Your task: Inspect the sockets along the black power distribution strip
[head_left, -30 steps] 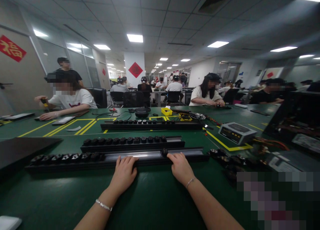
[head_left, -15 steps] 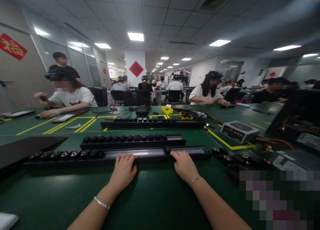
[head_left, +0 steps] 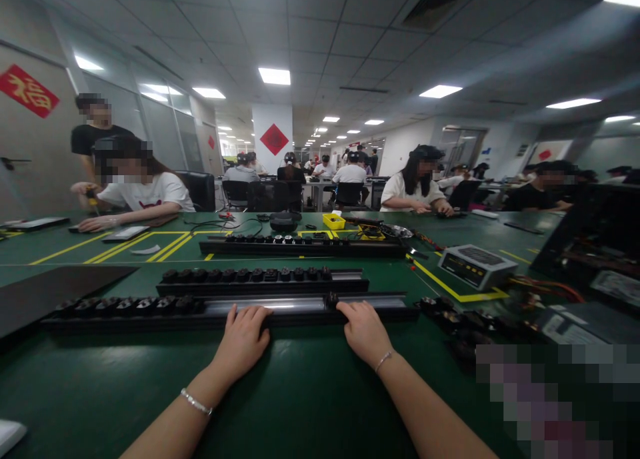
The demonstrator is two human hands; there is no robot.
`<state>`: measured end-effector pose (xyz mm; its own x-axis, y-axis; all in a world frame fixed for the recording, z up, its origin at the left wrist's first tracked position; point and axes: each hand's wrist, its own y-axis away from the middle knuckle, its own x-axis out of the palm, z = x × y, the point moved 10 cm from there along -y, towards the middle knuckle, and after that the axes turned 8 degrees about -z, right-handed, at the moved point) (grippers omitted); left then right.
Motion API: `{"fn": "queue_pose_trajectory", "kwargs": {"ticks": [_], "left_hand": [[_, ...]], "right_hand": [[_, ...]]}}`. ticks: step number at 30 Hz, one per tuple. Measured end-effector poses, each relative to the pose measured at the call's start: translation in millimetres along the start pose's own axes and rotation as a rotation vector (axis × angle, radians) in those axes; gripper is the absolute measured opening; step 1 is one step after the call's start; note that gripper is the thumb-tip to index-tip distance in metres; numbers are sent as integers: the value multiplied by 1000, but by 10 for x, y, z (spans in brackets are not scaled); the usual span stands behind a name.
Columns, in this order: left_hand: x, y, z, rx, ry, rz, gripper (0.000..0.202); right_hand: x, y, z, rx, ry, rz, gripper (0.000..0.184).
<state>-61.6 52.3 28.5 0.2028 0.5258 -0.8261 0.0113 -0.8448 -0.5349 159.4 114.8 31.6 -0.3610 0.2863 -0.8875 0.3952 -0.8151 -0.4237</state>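
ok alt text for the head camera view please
A person's left hand rests on a long black rail on a green table, while the right hand is at a small black part on the rail. A second rail lies behind it.

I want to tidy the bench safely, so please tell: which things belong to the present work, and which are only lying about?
In the work:
nearest black rail, left hand on it
single black piece at right hand
probably that rail's row of black pieces

Apparently lying about:
yellow tray
grey power supply unit
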Motion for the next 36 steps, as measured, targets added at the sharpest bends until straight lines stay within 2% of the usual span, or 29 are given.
{"fn": "queue_pose_trajectory", "kwargs": {"ticks": [5,14,20,27,36], "left_hand": [[-7,-3,3,-1,-9,-8,33],[6,-10,13,-11,-7,18,32],[7,-13,8,-19,-6,15,31],[14,-9,-4,-28,-13,13,30],[41,-8,0,-30,-43,17,31]], "right_hand": [[-10,-1,-7,-6,-31,-15,46],[28,-23,-5,-8,9,49,47],[25,-15,-2,-10,23,48,48],[-15,37,-58,72,16,17,47],[-23,41,-64,46,-2,46,48]]}}
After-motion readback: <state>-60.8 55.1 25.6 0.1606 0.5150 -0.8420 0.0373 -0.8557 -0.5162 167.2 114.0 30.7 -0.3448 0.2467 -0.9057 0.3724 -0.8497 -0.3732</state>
